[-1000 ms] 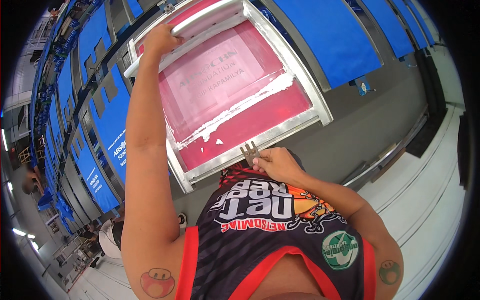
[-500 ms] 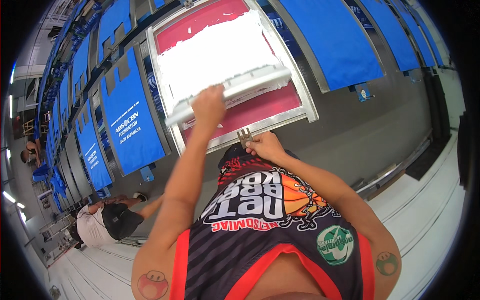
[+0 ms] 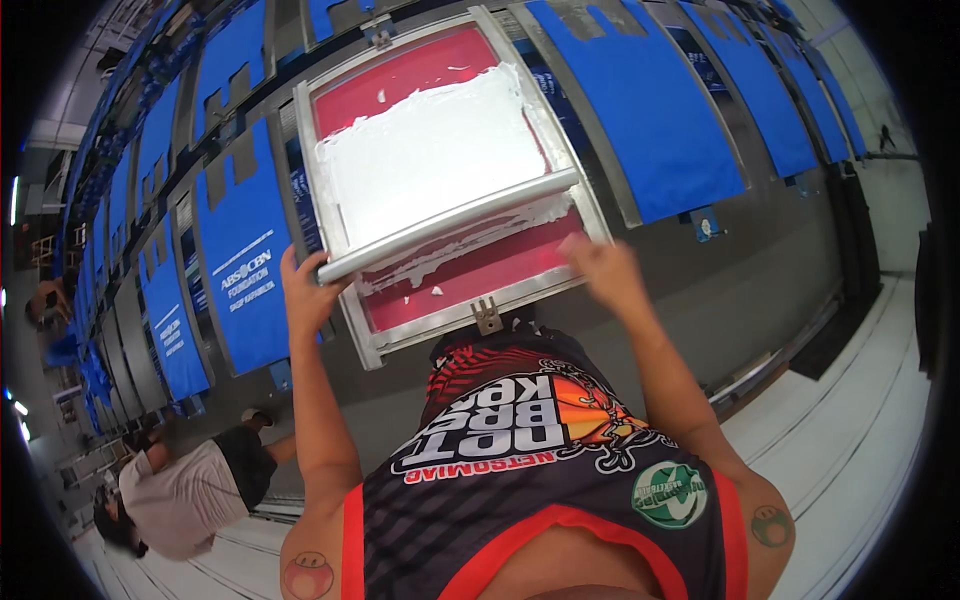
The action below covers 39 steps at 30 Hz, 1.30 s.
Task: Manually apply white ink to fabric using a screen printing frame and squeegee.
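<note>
A screen-printing frame (image 3: 459, 326) with red mesh (image 3: 505, 258) lies in front of me. Thick white ink (image 3: 425, 155) covers much of the mesh. A long metal squeegee (image 3: 455, 222) lies across the frame, slanting up to the right. My left hand (image 3: 308, 290) has its thumb and fingers closed round the squeegee's left end. Over the frame's right rail, below the squeegee's right end, is my right hand (image 3: 608, 272). Its fingers are bent and blurred, so its hold is unclear. A forked metal bracket (image 3: 487, 316) sits on the frame's near edge, untouched.
Blue cloth pieces (image 3: 645, 115) with cut-out notches lie on flat boards along a long table, on both sides of the frame. Another small clamp (image 3: 380, 32) sits at the frame's far edge. At the lower left, a person in a light shirt (image 3: 185, 490) bends over.
My left hand has shifted from the squeegee's middle to its left end. The right hand has let go of the bracket and moved up to the right rail. The blurred squeegee has come to rest.
</note>
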Motion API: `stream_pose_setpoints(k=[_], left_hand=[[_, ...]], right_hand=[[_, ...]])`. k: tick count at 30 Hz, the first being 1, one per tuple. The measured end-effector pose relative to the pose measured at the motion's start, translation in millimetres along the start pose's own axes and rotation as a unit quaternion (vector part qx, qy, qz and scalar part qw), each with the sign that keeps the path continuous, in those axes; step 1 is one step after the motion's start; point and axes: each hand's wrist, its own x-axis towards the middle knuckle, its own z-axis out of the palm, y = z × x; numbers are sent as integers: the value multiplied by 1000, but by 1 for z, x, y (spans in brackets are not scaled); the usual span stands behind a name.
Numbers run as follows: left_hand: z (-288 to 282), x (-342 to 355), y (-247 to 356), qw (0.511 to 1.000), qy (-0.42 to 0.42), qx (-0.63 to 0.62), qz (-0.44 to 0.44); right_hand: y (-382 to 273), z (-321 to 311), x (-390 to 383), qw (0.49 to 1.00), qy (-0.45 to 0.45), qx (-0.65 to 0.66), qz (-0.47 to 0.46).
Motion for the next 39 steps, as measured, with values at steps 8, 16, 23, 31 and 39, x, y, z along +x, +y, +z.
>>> stream_pose_setpoints(k=[8,16,23,31,39], left_hand=[[57,-17,-45,782,-51,-564,-260],[59,8,109,816,-33,-550,-172],[179,46,309,842,-58,-504,-186],[220,58,378,835,-57,-499,-226],[264,45,399,819,-23,-521,-242]], right_hand=[[80,-11,92,983,99,113,102],[117,-138,60,963,135,201,115],[219,-320,107,965,164,192,67],[257,-387,178,976,160,140,53],[278,-402,218,984,145,98,38]])
